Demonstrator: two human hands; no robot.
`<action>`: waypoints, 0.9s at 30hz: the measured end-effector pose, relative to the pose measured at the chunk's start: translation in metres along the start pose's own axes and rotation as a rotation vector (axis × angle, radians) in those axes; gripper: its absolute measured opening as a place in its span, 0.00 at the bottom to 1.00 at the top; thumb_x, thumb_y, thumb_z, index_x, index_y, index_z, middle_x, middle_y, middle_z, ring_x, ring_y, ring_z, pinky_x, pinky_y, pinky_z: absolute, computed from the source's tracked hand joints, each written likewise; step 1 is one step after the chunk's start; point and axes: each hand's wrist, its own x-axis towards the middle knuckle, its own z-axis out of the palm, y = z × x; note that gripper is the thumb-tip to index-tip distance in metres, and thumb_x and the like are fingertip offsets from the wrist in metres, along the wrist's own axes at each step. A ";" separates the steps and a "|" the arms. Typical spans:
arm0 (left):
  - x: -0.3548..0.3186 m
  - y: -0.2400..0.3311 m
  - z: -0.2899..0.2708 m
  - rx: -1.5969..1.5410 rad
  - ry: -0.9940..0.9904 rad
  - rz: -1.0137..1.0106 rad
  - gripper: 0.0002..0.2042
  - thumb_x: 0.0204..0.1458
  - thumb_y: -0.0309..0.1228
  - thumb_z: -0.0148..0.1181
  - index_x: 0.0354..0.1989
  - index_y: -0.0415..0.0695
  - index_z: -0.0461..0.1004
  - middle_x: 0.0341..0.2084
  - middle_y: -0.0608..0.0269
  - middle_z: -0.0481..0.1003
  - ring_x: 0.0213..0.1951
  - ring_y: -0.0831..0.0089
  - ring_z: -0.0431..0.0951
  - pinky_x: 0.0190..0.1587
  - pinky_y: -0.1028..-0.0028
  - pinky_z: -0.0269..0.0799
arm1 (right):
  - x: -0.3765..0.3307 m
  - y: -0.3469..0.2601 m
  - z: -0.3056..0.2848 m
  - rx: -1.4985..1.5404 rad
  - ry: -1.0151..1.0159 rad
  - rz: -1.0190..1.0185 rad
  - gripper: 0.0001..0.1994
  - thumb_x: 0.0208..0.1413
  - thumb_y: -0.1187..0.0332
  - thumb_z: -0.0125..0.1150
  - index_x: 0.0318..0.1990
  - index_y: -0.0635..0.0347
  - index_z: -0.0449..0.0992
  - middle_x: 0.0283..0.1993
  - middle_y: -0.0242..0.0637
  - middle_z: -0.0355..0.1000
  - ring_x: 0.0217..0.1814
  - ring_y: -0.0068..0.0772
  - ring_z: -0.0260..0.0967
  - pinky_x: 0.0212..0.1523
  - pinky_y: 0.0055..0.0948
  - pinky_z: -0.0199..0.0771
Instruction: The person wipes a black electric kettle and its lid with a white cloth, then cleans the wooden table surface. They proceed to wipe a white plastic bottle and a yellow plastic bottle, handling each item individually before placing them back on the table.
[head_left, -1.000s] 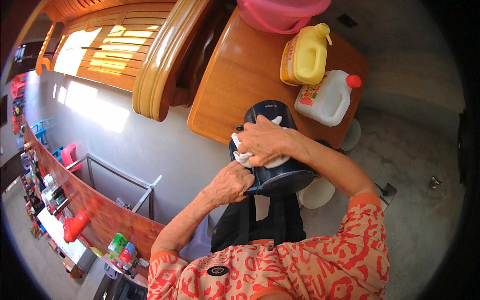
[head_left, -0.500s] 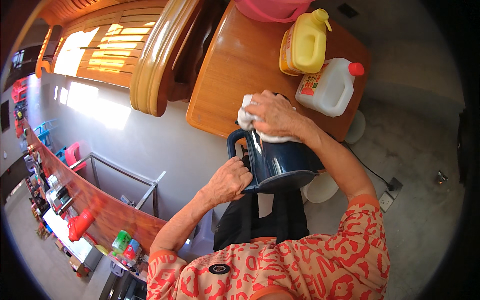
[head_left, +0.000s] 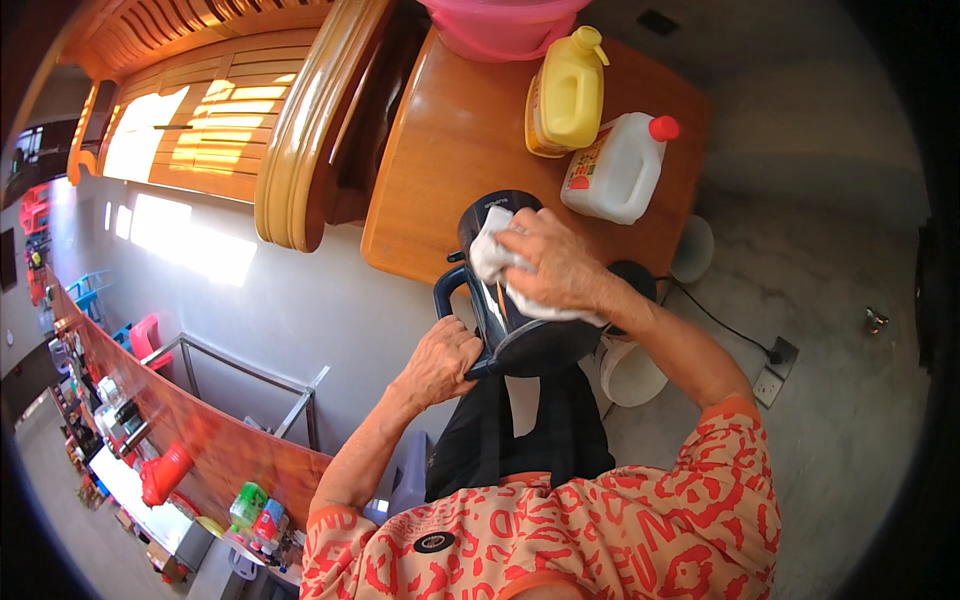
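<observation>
A dark blue electric kettle (head_left: 540, 350) is tilted over in front of me, beside the near edge of the wooden table. My left hand (head_left: 442, 358) is closed around the lower part of its looped handle (head_left: 446, 290). Pressed against the kettle's side is a white cloth (head_left: 488, 256), bunched under my right hand (head_left: 552, 262), whose fingers grip it. The cloth and right hand cover much of the kettle's body, while its dark far end shows beyond them.
On the wooden table (head_left: 430, 150) stand a yellow jug (head_left: 570, 105), a whitish jug with a red cap (head_left: 620, 170) and a pink basin (head_left: 500, 25). A white bucket (head_left: 632, 375) is by my legs. A black cord (head_left: 715, 318) runs to a power strip (head_left: 778, 372) at right.
The right hand and cloth have slid along the kettle toward me, uncovering its far end. The kettle has shifted slightly left with my left hand still on its handle.
</observation>
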 end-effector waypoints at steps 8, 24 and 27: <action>-0.001 0.008 0.002 -0.010 0.106 -0.089 0.27 0.31 0.28 0.68 0.45 0.41 0.71 0.41 0.49 0.72 0.46 0.47 0.70 0.52 0.58 0.66 | -0.031 -0.067 0.011 -0.427 0.155 -0.340 0.14 0.45 0.65 0.59 0.42 0.54 0.76 0.41 0.36 0.68 0.44 0.35 0.65 0.35 0.35 0.60; 0.011 0.000 0.000 -0.294 0.422 -0.432 0.11 0.38 0.25 0.68 0.28 0.38 0.71 0.23 0.51 0.74 0.27 0.50 0.74 0.32 0.63 0.70 | 0.014 -0.042 0.028 -0.426 0.818 -0.066 0.21 0.44 0.68 0.63 0.50 0.55 0.72 0.46 0.39 0.64 0.47 0.41 0.63 0.40 0.40 0.62; 0.009 -0.005 -0.004 -0.373 0.357 -0.588 0.11 0.39 0.24 0.67 0.29 0.37 0.72 0.24 0.48 0.75 0.25 0.50 0.74 0.30 0.64 0.71 | 0.000 -0.049 0.048 -0.450 0.747 -0.170 0.17 0.49 0.66 0.58 0.48 0.54 0.74 0.47 0.38 0.65 0.47 0.39 0.63 0.40 0.38 0.61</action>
